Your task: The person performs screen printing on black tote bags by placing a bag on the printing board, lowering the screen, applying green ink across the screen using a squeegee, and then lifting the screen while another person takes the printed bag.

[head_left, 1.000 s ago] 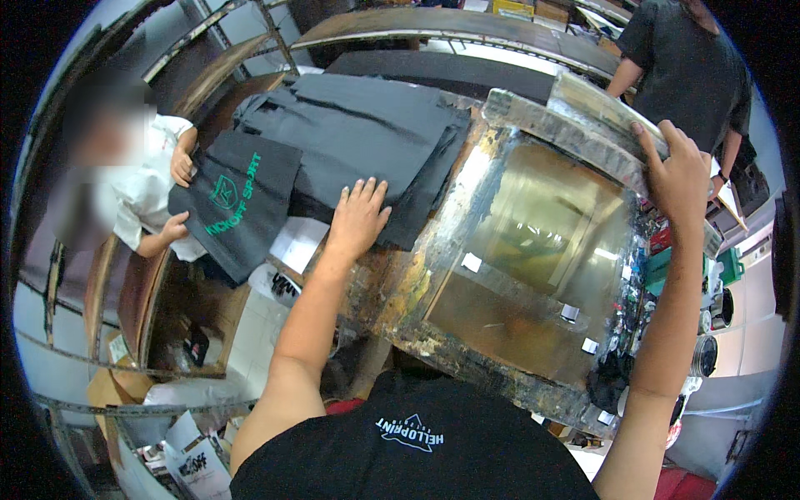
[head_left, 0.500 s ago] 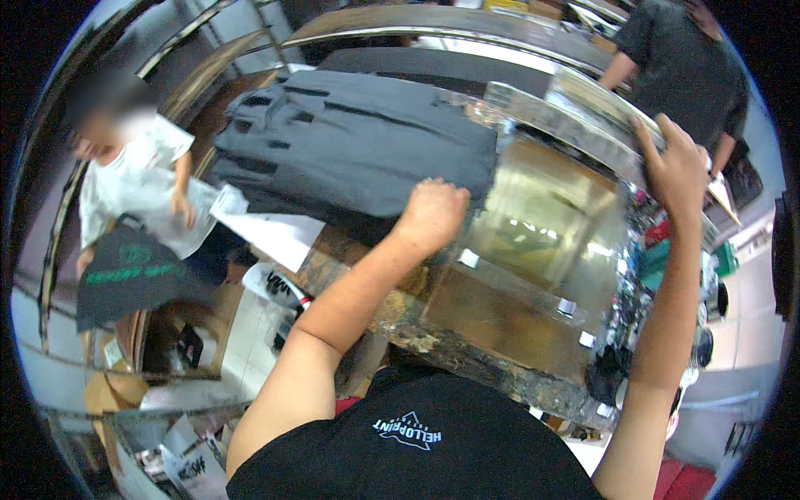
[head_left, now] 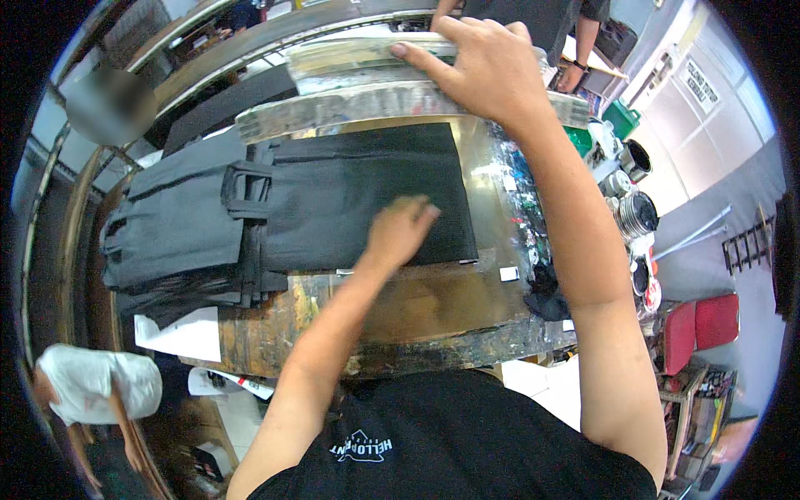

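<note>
A black tote bag (head_left: 358, 179) lies flat over the shiny board on the worktable, its handles toward the stack of black tote bags (head_left: 179, 187) on the left. My left hand (head_left: 402, 232) rests on the bag's right half, fingers loosely extended, slightly blurred, holding nothing. My right hand (head_left: 500, 71) is closed over the top edge of a raised screen-printing frame (head_left: 333, 108), thumb on the near side. The frame stands tilted up beyond the bag, its pale, paint-stained bar facing me. The board (head_left: 417, 304) shows along the bag's near side.
Paint cans (head_left: 635, 212) line the table's right side. White paper (head_left: 187, 333) lies by the stack. One person (head_left: 104, 383) is at lower left; another person's hand (head_left: 571, 79) is beyond the frame. Red chairs (head_left: 704, 325) stand at right.
My left hand has moved from the stack onto the board, and a black tote bag now covers much of it. My right hand still grips the raised frame. The view has turned right.
</note>
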`<state>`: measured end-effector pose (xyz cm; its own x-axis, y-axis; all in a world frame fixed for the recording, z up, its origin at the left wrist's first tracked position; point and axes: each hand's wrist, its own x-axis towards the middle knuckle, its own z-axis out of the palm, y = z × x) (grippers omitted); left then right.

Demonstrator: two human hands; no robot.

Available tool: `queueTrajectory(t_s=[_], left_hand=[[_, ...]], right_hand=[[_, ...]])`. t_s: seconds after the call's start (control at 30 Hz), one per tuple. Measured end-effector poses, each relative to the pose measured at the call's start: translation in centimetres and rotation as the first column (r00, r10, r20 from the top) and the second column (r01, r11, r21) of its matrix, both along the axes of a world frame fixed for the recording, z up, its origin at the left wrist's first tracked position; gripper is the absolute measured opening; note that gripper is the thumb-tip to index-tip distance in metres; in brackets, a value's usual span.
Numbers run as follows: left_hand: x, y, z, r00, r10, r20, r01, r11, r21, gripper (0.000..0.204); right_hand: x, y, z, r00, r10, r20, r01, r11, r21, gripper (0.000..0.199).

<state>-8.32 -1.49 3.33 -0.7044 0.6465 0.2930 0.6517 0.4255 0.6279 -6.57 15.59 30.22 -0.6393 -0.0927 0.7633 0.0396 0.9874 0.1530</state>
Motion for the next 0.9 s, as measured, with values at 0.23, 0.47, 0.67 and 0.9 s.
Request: queueTrajectory(t_s=[0.23, 0.47, 0.67, 0.9], left_hand=[[-14.8, -0.1, -2.2, 0.829, 0.455, -0.325, -0.55, 0.767, -0.33, 0.068], [-16.3, 3.3, -1.3, 0.874, 0.462, -0.152, -0.461, 0.685, -0.565, 0.103], [-19.1, 3.9, -5.4, 0.659, 0.726, -0.195, -0.725, 0.545, -0.422, 0.115], [-18.0, 6.0, -5.1, 0.714, 0.599, -0.363, -0.697, 0.654, -0.293, 0.059]], right_hand=[[-0.6, 0.2, 1.0, 0.999, -0.03, -0.028, 0.03, 0.999, -0.016, 0.071], [-1.0, 1.1, 1.1, 0.994, 0.035, -0.103, -0.038, 0.999, -0.029, 0.069], [-0.6, 0.4, 4.3, 0.947, 0.008, 0.321, 0.049, 0.985, -0.167, 0.082], [-0.3, 0.7, 4.3, 0.961, 0.069, 0.268, -0.02, 0.983, -0.181, 0.08]])
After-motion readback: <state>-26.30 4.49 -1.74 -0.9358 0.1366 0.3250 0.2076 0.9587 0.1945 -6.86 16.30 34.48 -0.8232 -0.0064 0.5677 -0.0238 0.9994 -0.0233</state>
